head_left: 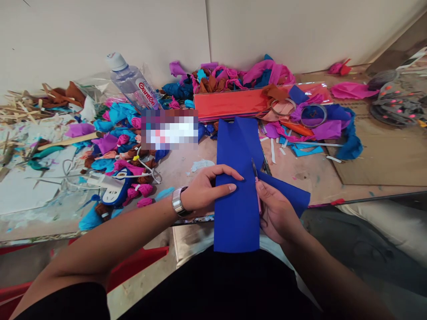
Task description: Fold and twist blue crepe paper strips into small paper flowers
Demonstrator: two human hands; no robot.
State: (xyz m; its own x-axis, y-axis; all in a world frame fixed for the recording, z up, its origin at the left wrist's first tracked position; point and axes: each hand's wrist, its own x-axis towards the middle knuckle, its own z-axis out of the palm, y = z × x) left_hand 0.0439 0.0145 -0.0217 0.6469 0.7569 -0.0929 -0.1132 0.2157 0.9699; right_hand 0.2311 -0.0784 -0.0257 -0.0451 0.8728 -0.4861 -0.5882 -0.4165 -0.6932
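A long sheet of blue crepe paper point(236, 226) hangs over the table's near edge toward my lap. My left hand point(208, 189) grips its left side, thumb on top and the other fingers partly hidden behind it. In my right hand point(276, 209) is a pair of scissors point(255, 171) with pink handles, blades pointing away from me along a cut in the paper. A cut strip of the same blue paper folds out to the right, behind my right hand.
A tilted water bottle point(135, 84) stands at the back left, behind a power strip point(116, 189) and colourful paper scraps. At the back lies a red box point(230, 104) heaped with crepe paper. Tape rolls point(313, 116) and cardboard point(383, 160) are on the right.
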